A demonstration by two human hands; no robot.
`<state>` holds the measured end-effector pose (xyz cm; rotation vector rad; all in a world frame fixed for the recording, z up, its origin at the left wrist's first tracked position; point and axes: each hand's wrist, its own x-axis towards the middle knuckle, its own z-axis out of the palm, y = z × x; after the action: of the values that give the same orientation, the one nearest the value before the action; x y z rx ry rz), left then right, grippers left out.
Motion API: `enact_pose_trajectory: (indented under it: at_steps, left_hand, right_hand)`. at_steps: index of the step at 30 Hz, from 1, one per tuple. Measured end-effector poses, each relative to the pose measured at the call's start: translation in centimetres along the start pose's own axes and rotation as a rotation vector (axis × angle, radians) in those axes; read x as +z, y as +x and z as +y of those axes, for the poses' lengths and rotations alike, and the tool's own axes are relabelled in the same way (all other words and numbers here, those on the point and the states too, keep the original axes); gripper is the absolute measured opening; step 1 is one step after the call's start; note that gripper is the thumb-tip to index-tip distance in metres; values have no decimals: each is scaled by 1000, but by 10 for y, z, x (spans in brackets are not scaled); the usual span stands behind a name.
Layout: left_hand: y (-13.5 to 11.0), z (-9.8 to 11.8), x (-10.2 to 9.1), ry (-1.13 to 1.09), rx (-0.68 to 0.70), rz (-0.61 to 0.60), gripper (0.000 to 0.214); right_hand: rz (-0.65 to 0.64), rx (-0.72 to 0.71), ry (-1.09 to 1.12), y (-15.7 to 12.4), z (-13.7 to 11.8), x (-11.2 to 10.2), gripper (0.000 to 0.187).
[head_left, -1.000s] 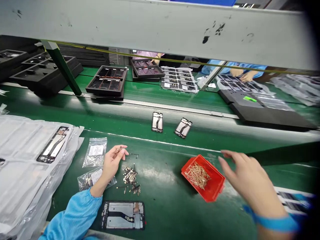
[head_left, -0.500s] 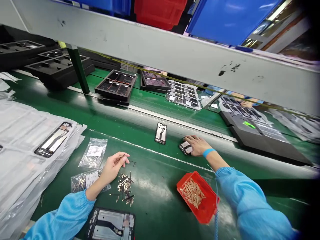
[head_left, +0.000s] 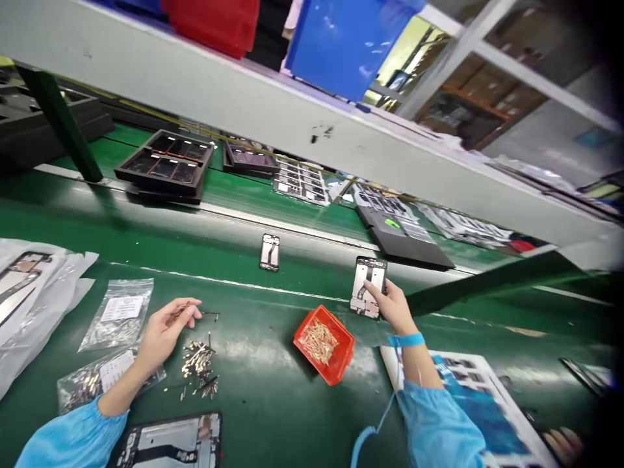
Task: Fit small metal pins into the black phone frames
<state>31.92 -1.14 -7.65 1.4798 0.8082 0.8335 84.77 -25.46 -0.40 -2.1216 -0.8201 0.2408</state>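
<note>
My right hand [head_left: 394, 307] holds a phone frame [head_left: 368, 286] lifted off the green belt, tilted upright, just beyond a red bin [head_left: 324, 344] of small gold parts. My left hand [head_left: 166, 327] rests on the green table with its fingertips pinched on a small thin metal part [head_left: 188, 307]. A loose pile of gold and dark small parts [head_left: 199, 367] lies right of that hand. A second phone frame [head_left: 270, 252] lies flat on the belt. Another frame [head_left: 170, 443] lies at the near edge below my left arm.
Clear bags of small parts [head_left: 117, 314] lie left of my left hand, with plastic sheets [head_left: 29, 305] farther left. Black trays [head_left: 166, 166] stand across the belt. A grey shelf beam [head_left: 273, 114] with blue and red bins runs overhead. A printed sheet [head_left: 468, 396] lies at right.
My right hand reached out to the right-hand frame on the belt, took hold of it and lifted it. The view swung to the right. My left hand stayed put.
</note>
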Motion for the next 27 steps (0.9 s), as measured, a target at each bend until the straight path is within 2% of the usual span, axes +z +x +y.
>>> enact_pose_trajectory:
  at_steps: [4, 9, 12, 14, 16, 18, 20, 23, 27]
  left_hand:
    - [-2, 6, 1, 18, 25, 8, 40]
    - [-17, 28, 12, 6, 37, 1, 39]
    - [-31, 38, 20, 7, 51, -29, 36]
    - [-40, 41, 25, 18, 56, -58, 35]
    - [-49, 41, 28, 21, 48, -87, 39]
    - [-57, 38, 27, 11, 24, -99, 40]
    - [-66, 35, 24, 5, -5, -93, 37]
    - [-80, 34, 14, 51, -33, -123, 35]
    - [-101, 40, 3, 184, -32, -266, 35]
  right_hand:
    - [138, 61, 294, -81, -17, -9, 65]
    - [319, 143, 518, -173, -24, 9, 54]
    - [401, 158, 566, -208, -22, 21, 52]
    - [415, 167, 584, -217, -18, 24, 51]
    - [391, 191, 609, -212, -12, 23, 54]
    - [329, 220, 636, -191, -6, 21, 58]
    - [218, 250, 643, -157, -2, 22, 57]
    - [15, 307, 581, -94, -3, 34, 43]
    - [-121, 362, 378, -23, -17, 60, 29]
